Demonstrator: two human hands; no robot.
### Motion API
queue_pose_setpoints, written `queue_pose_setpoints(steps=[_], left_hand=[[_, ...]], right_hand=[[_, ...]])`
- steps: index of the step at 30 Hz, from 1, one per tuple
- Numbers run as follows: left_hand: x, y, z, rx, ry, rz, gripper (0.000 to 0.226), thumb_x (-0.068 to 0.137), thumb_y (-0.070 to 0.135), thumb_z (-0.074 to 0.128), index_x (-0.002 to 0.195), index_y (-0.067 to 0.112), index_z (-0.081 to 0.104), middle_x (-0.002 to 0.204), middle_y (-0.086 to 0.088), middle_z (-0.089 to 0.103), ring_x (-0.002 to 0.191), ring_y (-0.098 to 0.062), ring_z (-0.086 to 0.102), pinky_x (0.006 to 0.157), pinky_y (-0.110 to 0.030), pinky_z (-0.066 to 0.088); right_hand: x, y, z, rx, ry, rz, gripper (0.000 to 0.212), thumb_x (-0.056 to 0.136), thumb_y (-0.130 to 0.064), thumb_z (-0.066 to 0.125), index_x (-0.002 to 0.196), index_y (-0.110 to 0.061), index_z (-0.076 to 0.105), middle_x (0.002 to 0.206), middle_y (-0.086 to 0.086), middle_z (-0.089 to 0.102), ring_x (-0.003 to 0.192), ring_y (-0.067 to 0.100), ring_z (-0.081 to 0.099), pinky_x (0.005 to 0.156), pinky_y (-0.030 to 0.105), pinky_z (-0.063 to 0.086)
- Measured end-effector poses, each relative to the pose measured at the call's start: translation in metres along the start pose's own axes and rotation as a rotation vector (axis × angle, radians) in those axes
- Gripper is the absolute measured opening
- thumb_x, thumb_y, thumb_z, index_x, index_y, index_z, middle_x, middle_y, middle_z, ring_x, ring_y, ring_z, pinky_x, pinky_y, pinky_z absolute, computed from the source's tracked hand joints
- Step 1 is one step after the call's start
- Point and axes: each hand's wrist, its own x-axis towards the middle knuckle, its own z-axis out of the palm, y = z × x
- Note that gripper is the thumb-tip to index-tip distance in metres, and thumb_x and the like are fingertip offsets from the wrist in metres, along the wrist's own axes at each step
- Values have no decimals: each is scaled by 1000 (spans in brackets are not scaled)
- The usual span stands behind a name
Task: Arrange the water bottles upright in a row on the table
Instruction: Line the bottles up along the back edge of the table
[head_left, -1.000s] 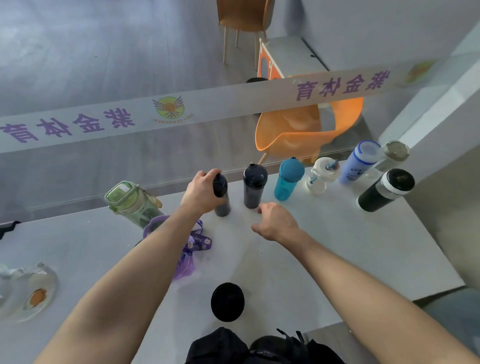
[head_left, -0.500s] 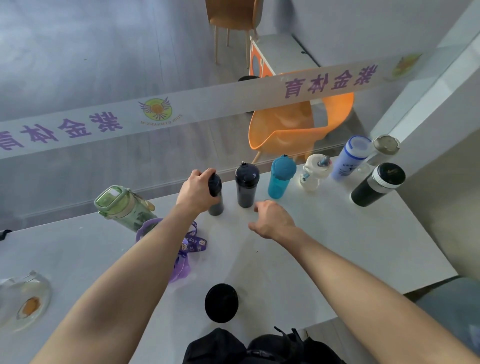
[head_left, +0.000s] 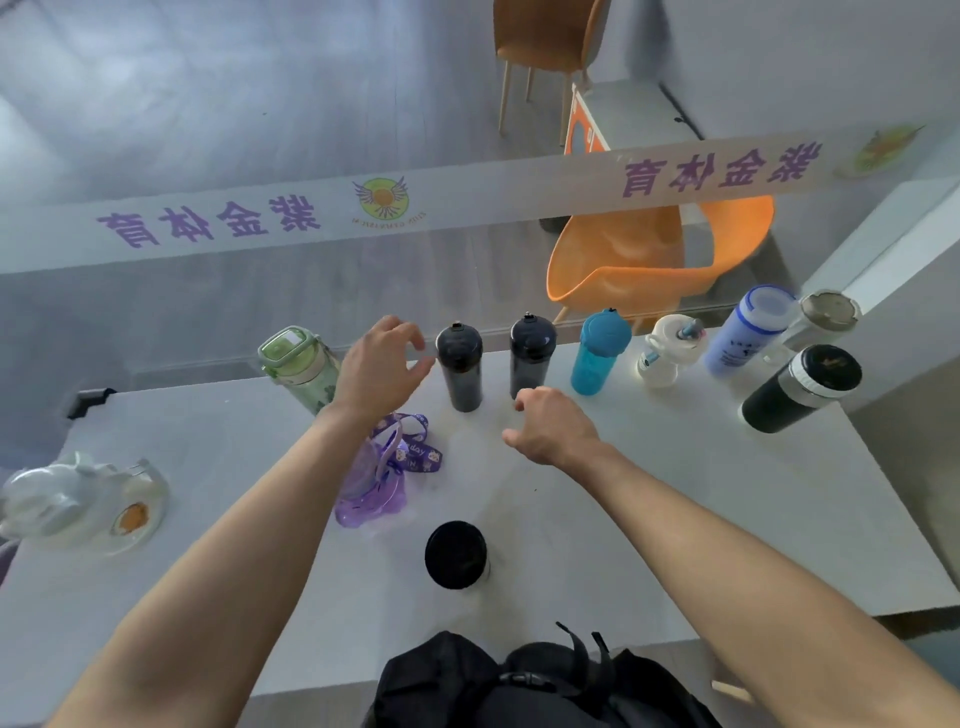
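Along the far edge of the white table (head_left: 675, 519) stands a row of upright bottles: a dark bottle (head_left: 460, 366), a second dark bottle (head_left: 531, 356), a teal bottle (head_left: 598, 353), a small white bottle (head_left: 667, 353) and a lilac bottle (head_left: 745, 335). My left hand (head_left: 382, 371) hovers open just left of the first dark bottle, fingers spread, not touching it. My right hand (head_left: 553, 423) rests loosely curled in front of the second dark bottle, holding nothing. A green bottle (head_left: 298, 366) stands at the left; a purple bottle (head_left: 376, 478) lies on its side under my left forearm.
A black-lidded cup (head_left: 456, 555) stands near the front edge. A black-and-white tumbler (head_left: 797, 389) and a clear bottle (head_left: 823, 319) are at the far right. A clear glass jug (head_left: 78, 506) lies at the left. A black backpack (head_left: 519, 686) sits below the table's edge.
My left hand has let go of the first dark bottle and drawn back to its left, fingers open. The bottle stays upright. My right hand has barely moved.
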Motion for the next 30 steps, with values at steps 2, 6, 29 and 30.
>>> queue_pose_setpoints(steps=[2,6,29,30], left_hand=[[-23,-12,-8,28,68,-39,28,101,46,65,93,23,79,98,4,70,86,-25,70,76,-42,57],[-75,-26,-8,95,-68,-230,44,107,52,47,110,22,79,112,-5,70,102,-36,68,80,-43,51],[-156,-97,-20,210,-401,-380,88,63,51,96,136,44,46,123,-6,52,109,-32,55,85,-47,61],[-162,-106,-24,213,-396,-404,87,63,52,95,134,44,47,120,-4,51,107,-31,53,83,-45,60]], right_hand=[[-9,-13,-7,34,-9,-92,47,96,-48,70,133,-18,67,131,5,69,114,25,67,96,38,56],[-45,-43,-20,189,-167,-317,51,99,-64,62,128,-23,72,122,-2,75,105,16,71,91,37,59],[-53,-81,16,79,-86,-339,56,71,-44,86,109,-23,51,108,5,68,94,29,66,74,37,54],[-50,-85,16,74,-83,-337,57,70,-45,87,108,-24,49,108,4,68,92,28,65,72,36,53]])
